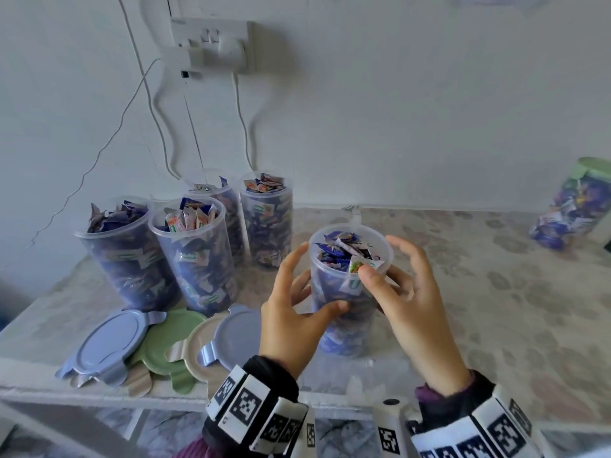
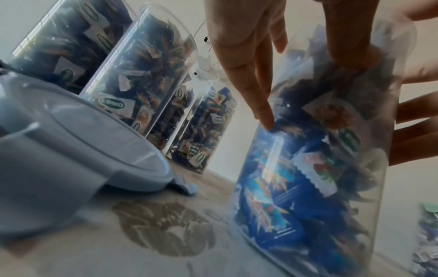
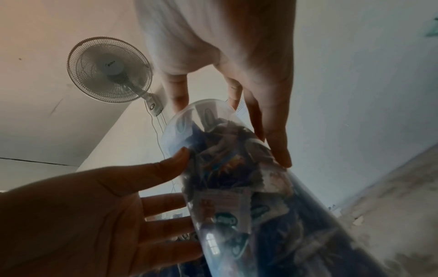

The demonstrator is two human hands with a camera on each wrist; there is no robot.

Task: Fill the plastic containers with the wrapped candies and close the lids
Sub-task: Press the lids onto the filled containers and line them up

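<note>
While flanked at left by four filled jars (image 1: 195, 256) and loose lids (image 1: 109, 345), curls left hand (image 1: 291, 328) round the open candy jar (image 1: 350, 335), upright on the table (image 1: 479, 292); cups its right side with right hand (image 1: 416, 312), thumb (image 1: 372, 279) touching a wrapper (image 1: 355, 267) at the rim.

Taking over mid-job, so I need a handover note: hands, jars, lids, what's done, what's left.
Hands: left hand wraps the open jar, thumb on its front. The right hand curls round its right side, thumb on a white wrapper at the rim.
Things: the jar stands on the table, full of sweets. The four other jars stand open back left, with a pile of lids before them. A green-lidded jar sits far right.
Done: five jars filled, one closed.
Left, probably: tuck the wrapper in and lid the open jars.
</note>
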